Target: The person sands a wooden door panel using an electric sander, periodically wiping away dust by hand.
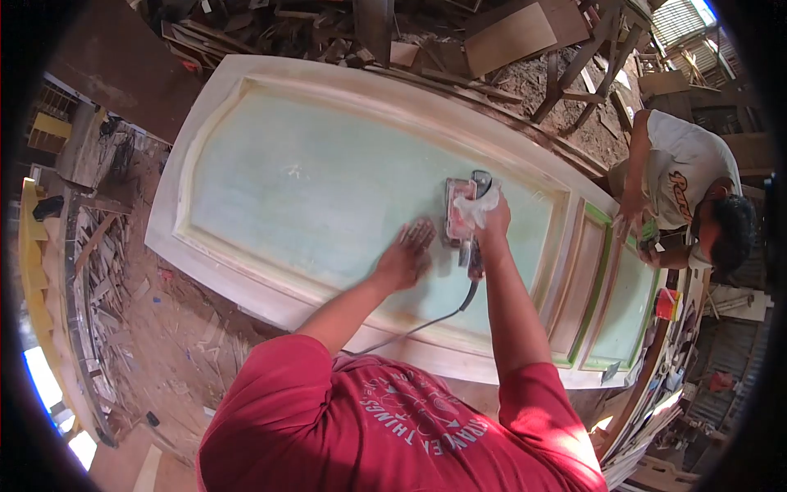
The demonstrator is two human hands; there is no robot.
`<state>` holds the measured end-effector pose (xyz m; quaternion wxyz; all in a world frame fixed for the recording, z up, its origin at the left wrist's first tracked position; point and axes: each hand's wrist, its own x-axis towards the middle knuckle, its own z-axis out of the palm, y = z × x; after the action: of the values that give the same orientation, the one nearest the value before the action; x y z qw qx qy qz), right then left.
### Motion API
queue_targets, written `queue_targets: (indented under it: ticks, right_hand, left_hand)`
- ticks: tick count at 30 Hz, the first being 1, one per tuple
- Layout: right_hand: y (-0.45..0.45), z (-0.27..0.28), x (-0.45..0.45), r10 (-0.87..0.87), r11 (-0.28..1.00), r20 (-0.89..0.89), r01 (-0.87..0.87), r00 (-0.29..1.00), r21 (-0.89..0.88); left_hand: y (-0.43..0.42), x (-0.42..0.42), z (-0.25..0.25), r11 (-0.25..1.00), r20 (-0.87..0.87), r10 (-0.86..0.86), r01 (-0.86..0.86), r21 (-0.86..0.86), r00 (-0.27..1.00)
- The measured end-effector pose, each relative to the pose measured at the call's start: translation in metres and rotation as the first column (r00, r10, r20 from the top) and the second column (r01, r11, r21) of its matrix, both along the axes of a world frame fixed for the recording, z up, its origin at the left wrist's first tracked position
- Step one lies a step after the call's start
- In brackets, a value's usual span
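A large wooden door [287, 172] lies flat in front of me, with a pale green, dusty panel inside a whitish frame. My right hand [495, 220] is closed on an electric sander [456, 215], red and grey, which rests on the panel right of its middle. A white cloth or piece of plastic [479, 203] covers part of the sander beside my fingers. From the tool a dark power cord [426, 322] runs back across the door toward my body. My left hand [406, 256], fingers stretched out, is at the panel just left of the sander and holds nothing.
A co-worker [684, 176] bends over the door's right end, hands near a small green piece [648, 232]. A red and yellow container [667, 304] stands by that end. Wood scraps and boards [512, 41] pile up behind the door; more scraps [106, 303] litter the left floor.
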<state>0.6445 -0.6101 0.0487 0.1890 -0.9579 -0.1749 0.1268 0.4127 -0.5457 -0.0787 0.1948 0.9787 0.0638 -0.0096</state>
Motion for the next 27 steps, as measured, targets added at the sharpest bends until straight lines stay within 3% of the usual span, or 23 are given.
queue_targets:
  ticks: [1,6,13,16,19,22,25,27]
  right_hand:
    - [0.005,0.001,0.002,0.024,1.000,-0.014,-0.024,1.000,-0.011]
    - [-0.006,0.006,0.002,0.081,0.997,0.048,-0.081,0.996,-0.003]
    - [-0.113,0.001,0.027,0.132,0.985,0.040,-0.135,0.990,0.106]
    - [-0.145,-0.008,0.034,0.130,0.988,-0.010,-0.129,0.991,0.089]
    - [-0.151,-0.002,0.026,0.180,0.982,-0.048,-0.177,0.983,0.063]
    - [-0.131,0.000,0.005,0.360,0.923,-0.009,-0.355,0.933,0.147]
    - [-0.088,-0.004,-0.016,0.497,0.866,0.068,-0.500,0.865,0.022]
    - [-0.052,0.001,-0.039,0.535,0.841,0.097,-0.540,0.839,0.033]
  left_hand:
    - [-0.010,-0.005,0.004,0.999,-0.065,-0.034,0.033,-0.007,0.997]
    - [-0.013,-0.011,0.004,0.999,-0.047,-0.032,0.032,0.000,0.998]
    - [-0.013,0.024,0.006,0.978,-0.066,0.122,-0.109,0.179,0.990]
    - [-0.032,0.012,0.017,0.983,-0.181,0.059,-0.025,0.182,0.982]
    - [-0.055,-0.017,0.025,0.995,-0.125,-0.083,0.088,0.038,0.989]
    - [-0.060,-0.031,0.009,0.921,-0.021,-0.121,0.104,-0.376,0.992]
    - [-0.033,-0.027,0.047,0.764,-0.048,0.250,-0.228,-0.603,0.967]
    - [-0.001,-0.014,0.060,0.876,0.323,0.377,-0.221,-0.429,0.868]
